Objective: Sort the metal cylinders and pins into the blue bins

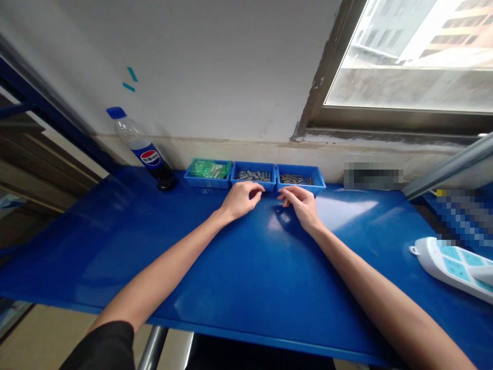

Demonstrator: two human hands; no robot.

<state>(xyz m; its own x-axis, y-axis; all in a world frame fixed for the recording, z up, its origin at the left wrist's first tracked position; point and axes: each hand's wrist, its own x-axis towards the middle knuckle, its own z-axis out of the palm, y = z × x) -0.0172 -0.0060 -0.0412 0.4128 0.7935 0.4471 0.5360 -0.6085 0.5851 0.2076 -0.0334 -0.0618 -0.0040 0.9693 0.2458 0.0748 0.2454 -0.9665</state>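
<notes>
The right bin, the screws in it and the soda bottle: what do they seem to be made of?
Right bin: probably plastic, smooth and slightly shiny, with a molded-looking rim.
Screws: likely metal, dull with small glints.
Soda bottle: apparently clear, glossy plastic, since the upper part is see-through.

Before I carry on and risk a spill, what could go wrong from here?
1. The left hand is close to the front of the middle bin; a nudge might scatter its grey pieces.
2. The right hand is bare and near the right bin, so its thin metal fasteners could prick a finger.
3. The tall bottle stands near the left bin; a sideways knock might topple it.
</notes>
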